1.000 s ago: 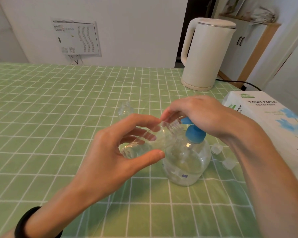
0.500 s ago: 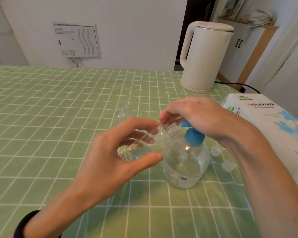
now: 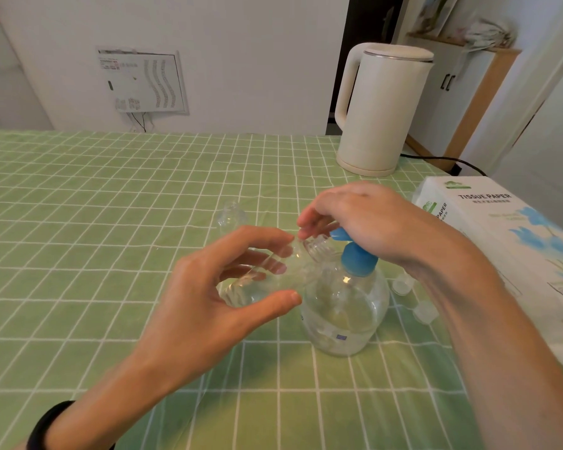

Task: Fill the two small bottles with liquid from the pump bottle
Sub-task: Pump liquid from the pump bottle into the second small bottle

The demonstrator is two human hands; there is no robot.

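**Desk:** Which step did the pic show?

**Photog:** Filling bottle no. 1, I'd say. The left hand (image 3: 208, 297) held a small clear bottle (image 3: 244, 289) tilted, thumb under and fingers over its body, grip narrow. Its threaded neck sat right at the blue nozzle (image 3: 338, 234) of the pump bottle (image 3: 345, 316), which stood on the green checked tablecloth (image 3: 78, 222).

**Desk:** And the right hand?

**Photog:** The right hand (image 3: 368, 219) was cupped over the pump head, fingers bent down twd the neck. Couldn't tell if the tips pinched the neck or only steadied it. Liquid showed in the held bottle's low end, approx. partway up.

**Desk:** What was left?

**Photog:** The second small bottle (image 3: 229, 214) stood uncapped behind the hands, apparently empty. Two caps (image 3: 400, 284) lay right of the pump bottle, near the tissue box (image 3: 488, 222).

**Desk:** What did the next move call for?

**Photog:** Prob. another push straight down, w/ the mouth held under the nozzle so nothing ran onto the cloth.
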